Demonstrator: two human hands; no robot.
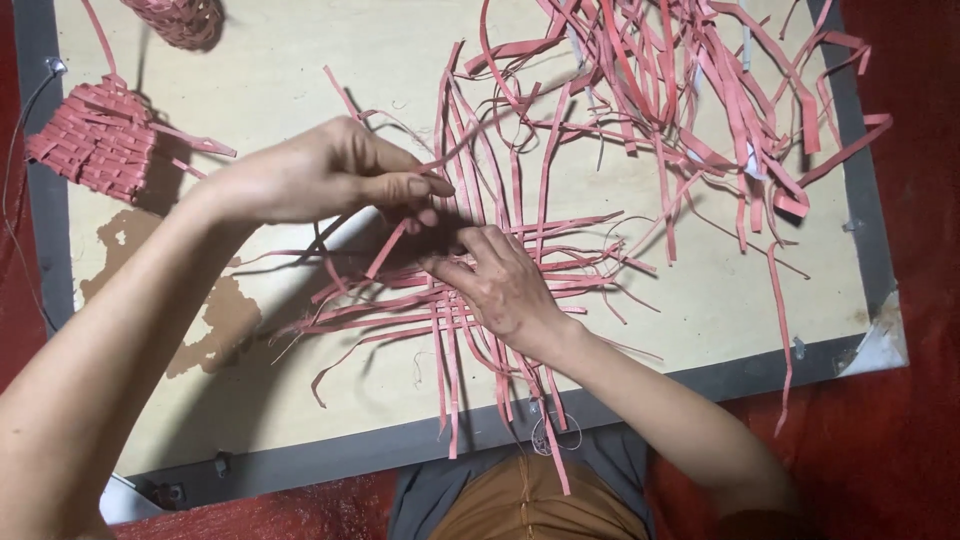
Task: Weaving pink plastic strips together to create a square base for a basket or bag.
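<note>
A flat crossing of pink strips (pixel 470 300) lies on a pale wooden board (pixel 300 60). My left hand (pixel 330 175) pinches one pink strip (pixel 455 150) between thumb and fingers just above the crossing. My right hand (pixel 500 285) presses down on the woven middle, its fingers closing on strips right under the left hand's fingertips. Long strip ends fan out toward me and away from me.
A loose heap of pink strips (pixel 700 90) covers the board's far right. A small woven pink mat (pixel 95 140) lies at the far left and a woven basket piece (pixel 180 18) at the top edge. Red cloth (pixel 900 420) surrounds the grey-edged board.
</note>
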